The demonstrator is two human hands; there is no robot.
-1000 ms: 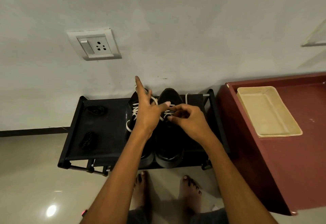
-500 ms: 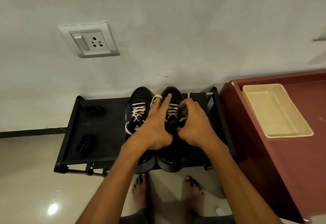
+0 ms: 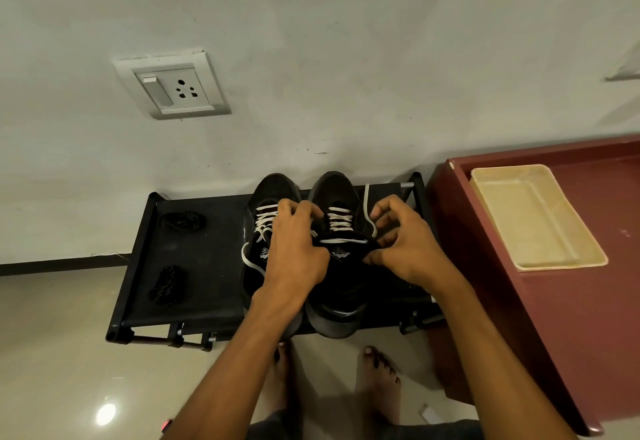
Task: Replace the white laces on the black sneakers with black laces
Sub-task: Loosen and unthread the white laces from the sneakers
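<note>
Change: since half a second ago we see the left hand [image 3: 294, 249] curl its pointing finger down onto the shoes, and the right hand [image 3: 405, 245] shift to the right shoe's outer side; shoes and rack have not moved.
Left hand: fingers bent over the gap between the two shoes, touching the laced area; we cannot tell whether it pinches a lace.
Right hand: fingers curled at the right shoe's collar, thumb and fingertips pinching at the edge by the loose white lace [image 3: 367, 207].
Left shoe [image 3: 266, 193]: on the rack, still laced white, a white loop hanging off its left side.
Right shoe [image 3: 334, 190]: touching the left shoe, side by side, white crossings over the tongue, one lace end trailing towards the wall.
Long axis: both shoes run from rack front to wall, toes at the wall, heels overhanging the front edge towards our feet.
Rack [image 3: 214, 259]: black, low, back edge against the wall, right end just beside the red cabinet [image 3: 571, 318].
Open room: rack's left half is open surface apart from two bundles of black laces [image 3: 181, 220], one behind the other, well apart from the shoes; bare floor to the left.
Tray [image 3: 568, 249]: cream, on the cabinet top.
Socket [image 3: 171, 88]: on the wall, above the rack's left end.
</note>
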